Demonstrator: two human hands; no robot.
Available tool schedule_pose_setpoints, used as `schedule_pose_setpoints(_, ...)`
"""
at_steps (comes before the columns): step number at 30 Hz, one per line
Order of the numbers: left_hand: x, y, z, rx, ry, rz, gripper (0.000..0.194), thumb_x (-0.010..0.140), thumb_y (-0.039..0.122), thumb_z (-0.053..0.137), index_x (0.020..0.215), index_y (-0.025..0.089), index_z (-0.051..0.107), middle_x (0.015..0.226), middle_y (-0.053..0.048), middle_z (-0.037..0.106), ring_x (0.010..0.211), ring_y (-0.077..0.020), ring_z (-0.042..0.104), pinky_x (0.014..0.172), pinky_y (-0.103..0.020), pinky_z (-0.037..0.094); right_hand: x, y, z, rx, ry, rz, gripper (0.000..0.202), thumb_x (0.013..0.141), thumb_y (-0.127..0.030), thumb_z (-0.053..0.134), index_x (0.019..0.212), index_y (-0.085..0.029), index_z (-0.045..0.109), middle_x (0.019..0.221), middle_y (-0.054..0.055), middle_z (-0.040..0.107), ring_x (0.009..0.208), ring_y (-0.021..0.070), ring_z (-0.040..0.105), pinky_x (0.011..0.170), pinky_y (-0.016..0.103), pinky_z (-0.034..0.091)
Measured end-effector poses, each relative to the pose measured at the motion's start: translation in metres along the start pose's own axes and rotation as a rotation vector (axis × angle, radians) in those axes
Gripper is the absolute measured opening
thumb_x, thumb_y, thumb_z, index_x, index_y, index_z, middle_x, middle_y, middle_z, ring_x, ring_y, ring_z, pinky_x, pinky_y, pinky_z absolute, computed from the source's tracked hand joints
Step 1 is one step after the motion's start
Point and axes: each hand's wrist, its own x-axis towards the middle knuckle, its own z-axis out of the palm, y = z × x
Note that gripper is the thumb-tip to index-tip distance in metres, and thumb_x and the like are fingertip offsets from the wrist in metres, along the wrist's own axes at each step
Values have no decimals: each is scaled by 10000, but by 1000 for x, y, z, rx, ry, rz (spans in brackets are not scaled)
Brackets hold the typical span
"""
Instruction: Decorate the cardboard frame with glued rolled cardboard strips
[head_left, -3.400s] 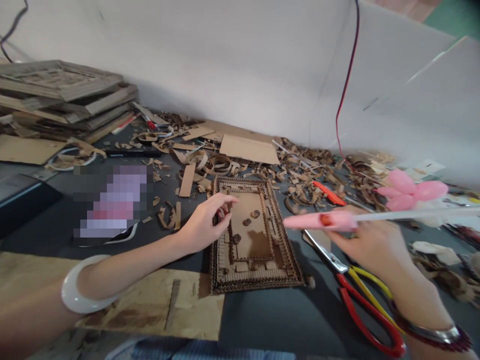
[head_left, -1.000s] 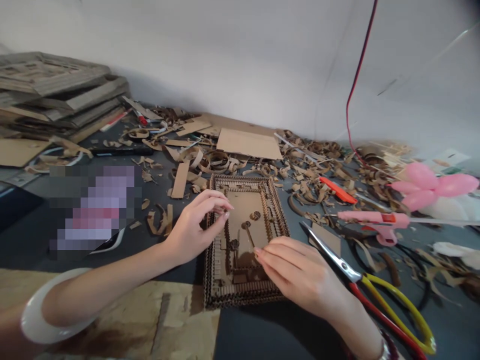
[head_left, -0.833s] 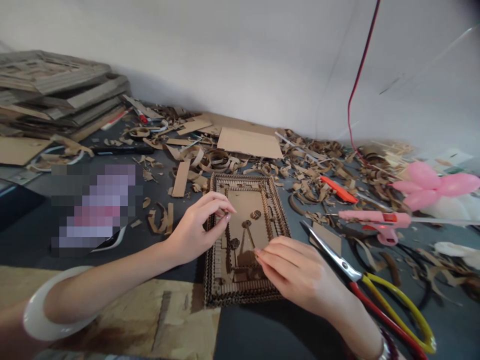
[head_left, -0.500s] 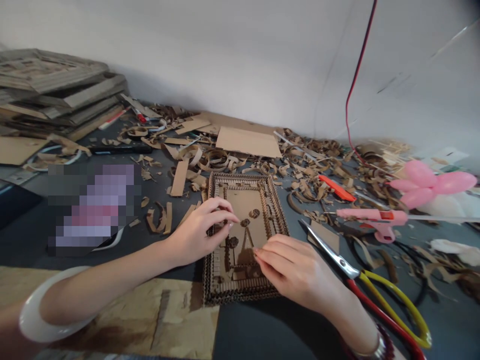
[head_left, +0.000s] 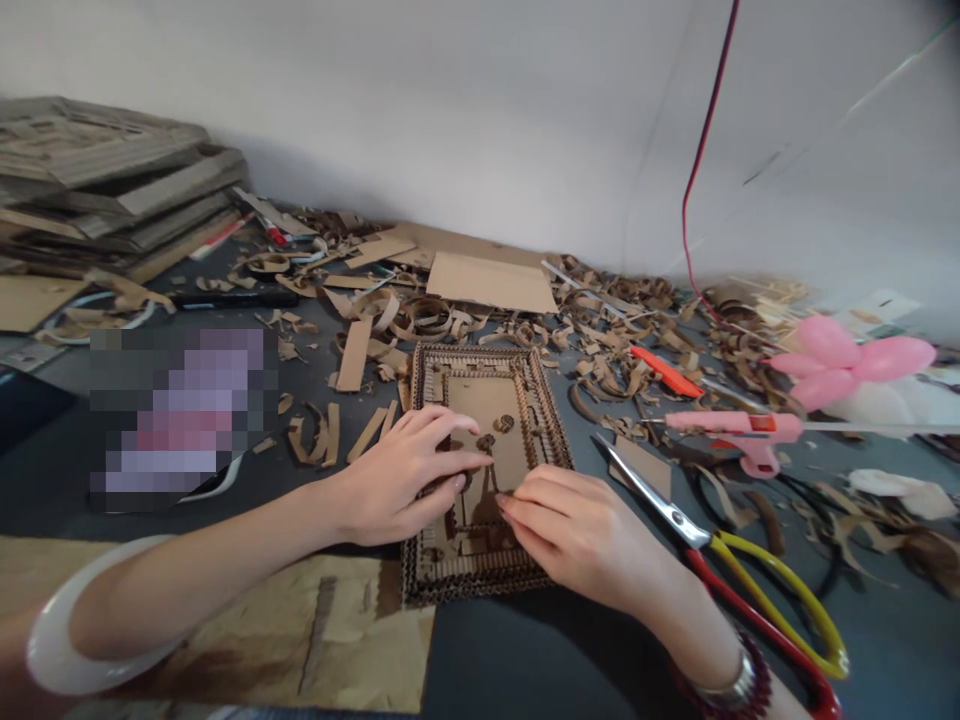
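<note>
A rectangular cardboard relief panel (head_left: 472,400) with a layered corrugated border lies flat on the dark table. Small rolled cardboard rosettes (head_left: 505,423) and thin dark cardboard strips sit on its plain inner field. My left hand (head_left: 409,470) rests over the panel's left side, fingers stretched out, the index fingertip close to the upper end of a thin cardboard strip (head_left: 493,475). At the strip's lower end, my right hand (head_left: 577,525) has its thumb and fingers pinched together. The hands hide parts of both long borders.
Scissors (head_left: 679,520) with red and yellow handles lie right of the panel, beside a pink glue gun (head_left: 735,428). An orange cutter (head_left: 666,372) and many cardboard scraps lie behind. Stacked frames (head_left: 112,190) stand at the left, a blurred-out object (head_left: 187,410) nearer.
My left hand has lowered slightly, its index finger reaching further right over the strip. My right hand's fingertips have shifted slightly left. The whole view has drifted a little.
</note>
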Motion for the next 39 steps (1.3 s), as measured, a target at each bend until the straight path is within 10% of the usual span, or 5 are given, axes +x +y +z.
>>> schedule_pose_setpoints(39,-1,4,-7,107,-163,-6,379,867,218,354,1208,222,518,1245,-97,458,1117,-273,364,951,-454,315,2,-1,-1,137,-19,106,152,832,-107,495,765,-133,628,706,41,616,679,143,522,618,269,468)
